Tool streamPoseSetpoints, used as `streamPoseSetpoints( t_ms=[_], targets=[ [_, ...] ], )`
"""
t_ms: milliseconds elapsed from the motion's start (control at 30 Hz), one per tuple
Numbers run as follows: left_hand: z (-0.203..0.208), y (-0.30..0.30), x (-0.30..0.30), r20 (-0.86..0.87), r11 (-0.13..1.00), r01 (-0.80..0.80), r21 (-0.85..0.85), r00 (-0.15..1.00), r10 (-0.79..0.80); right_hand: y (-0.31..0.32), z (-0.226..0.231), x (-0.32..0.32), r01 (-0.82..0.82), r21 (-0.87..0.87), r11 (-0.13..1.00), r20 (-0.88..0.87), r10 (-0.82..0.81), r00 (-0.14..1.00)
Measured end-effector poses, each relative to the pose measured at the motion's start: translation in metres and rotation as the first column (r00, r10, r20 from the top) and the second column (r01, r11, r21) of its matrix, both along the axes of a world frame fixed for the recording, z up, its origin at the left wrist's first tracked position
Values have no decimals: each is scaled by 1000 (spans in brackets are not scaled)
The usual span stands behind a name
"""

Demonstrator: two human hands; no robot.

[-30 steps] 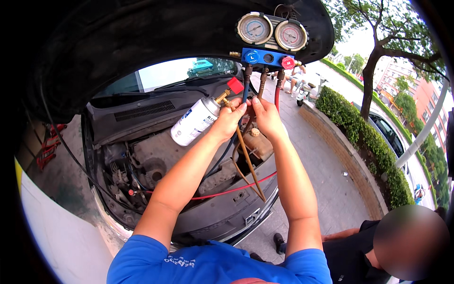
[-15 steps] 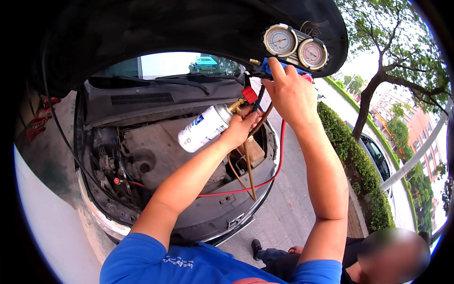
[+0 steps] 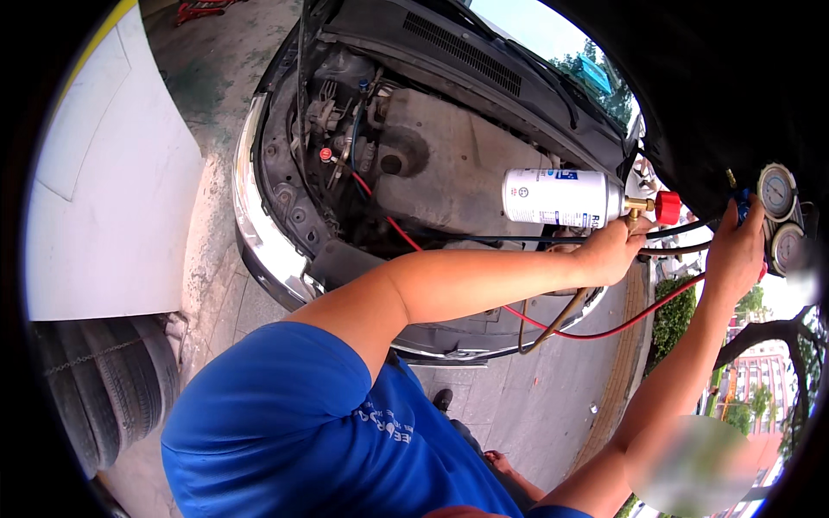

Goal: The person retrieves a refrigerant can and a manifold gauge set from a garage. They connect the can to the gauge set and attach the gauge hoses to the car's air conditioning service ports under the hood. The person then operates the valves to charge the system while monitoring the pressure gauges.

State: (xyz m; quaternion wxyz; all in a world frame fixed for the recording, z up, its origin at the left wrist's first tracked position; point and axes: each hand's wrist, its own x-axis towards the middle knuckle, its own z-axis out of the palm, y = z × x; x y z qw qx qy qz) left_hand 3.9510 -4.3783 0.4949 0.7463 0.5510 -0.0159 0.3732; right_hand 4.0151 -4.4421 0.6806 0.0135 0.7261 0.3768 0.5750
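Note:
A white refrigerant can (image 3: pixel 557 197) lies on its side in the air above the engine bay, a brass can tap (image 3: pixel 637 205) with a red knob (image 3: pixel 667 208) screwed on its end. My left hand (image 3: pixel 609 252) is closed around the lower part of that tap, where a brownish-yellow hose (image 3: pixel 553 324) hangs down. Farther right, my right hand (image 3: pixel 738 246) grips the manifold gauge set (image 3: pixel 778 192) near its blue knob (image 3: pixel 740 205). Its fingers partly hide the body between the two dials. A red hose (image 3: pixel 401 231) runs from the set into the engine bay.
The open car's engine cover (image 3: pixel 466 155) lies beneath the can, with a red-capped service coupler (image 3: pixel 325 154) to its left. Stacked tyres (image 3: pixel 121 380) stand at lower left beside a white panel (image 3: pixel 112 207). A hedge (image 3: pixel 673 319) and another person's hand (image 3: pixel 501 464) are at right and below.
The view has turned and tilted, so the car sits more upright and the gauge set is now at the far right. Both hands keep their holds; the can appears more level.

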Motion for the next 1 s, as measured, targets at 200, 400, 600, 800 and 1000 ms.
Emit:
streamPoseSetpoints(
  t_ms=[200,400,600,800,1000],
  targets=[
    [-119,-42,-135,-203,866,488,113,864,-460,7,-87,-34,-295,423,857,-406,471,784],
    [-160,-13,-268,-137,904,385,185,921,-364,27,-342,-64,-299,470,831,-868,497,17],
    [-183,24,-387,-69,749,-5,-662,996,-54,29,-432,-152,-322,229,919,-969,184,-166],
    [-228,60,-438,-321,552,-427,-716,904,283,37,-448,-153,-372,100,923,-995,88,-50],
    [-227,69,-446,-356,454,-508,-732,853,381,56,-461,-175,-538,51,841,-995,-1,-96]
  ],
)
